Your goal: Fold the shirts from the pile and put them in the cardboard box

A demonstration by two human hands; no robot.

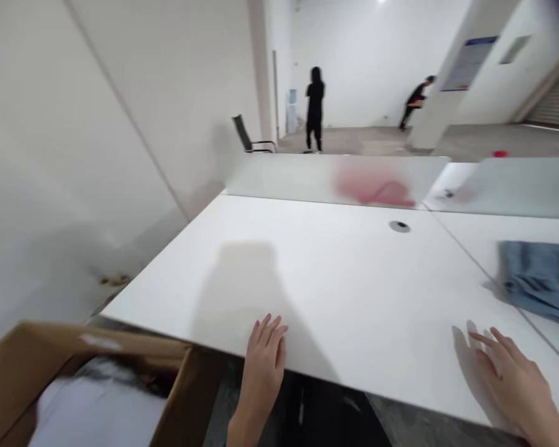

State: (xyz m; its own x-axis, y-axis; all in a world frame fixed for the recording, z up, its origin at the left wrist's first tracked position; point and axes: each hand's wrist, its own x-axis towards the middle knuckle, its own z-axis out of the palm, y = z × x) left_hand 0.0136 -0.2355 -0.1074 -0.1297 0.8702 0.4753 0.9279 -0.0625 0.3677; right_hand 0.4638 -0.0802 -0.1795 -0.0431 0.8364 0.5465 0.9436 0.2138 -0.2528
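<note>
Nearest to us, at the lower left, stands an open cardboard box (74, 379) below the edge of the surface (345, 292), and inside it we see pale folded fabric (97, 413), too blurred to tell what kind. Just to the right of the box, our left hand (263, 360) lies flat with its fingers (270, 329) over the near edge of the surface, released and holding nothing. Further right, our right hand (512, 372) also rests open on the surface, palm down, with nothing in it. Near this hand but not touching it, a folded piece of blue denim (538, 279) lies on the neighbouring part of the surface, beyond a thin seam. We judge that the denim is the thing closest to being handled, and to take it well the right hand should slide across flat and grip the folded edge, so the folds do not open. A small round grommet (399, 226) sits in the surface, well apart from both hands. Behind the low divider (307, 177), two other people stand far off in the hall.
</note>
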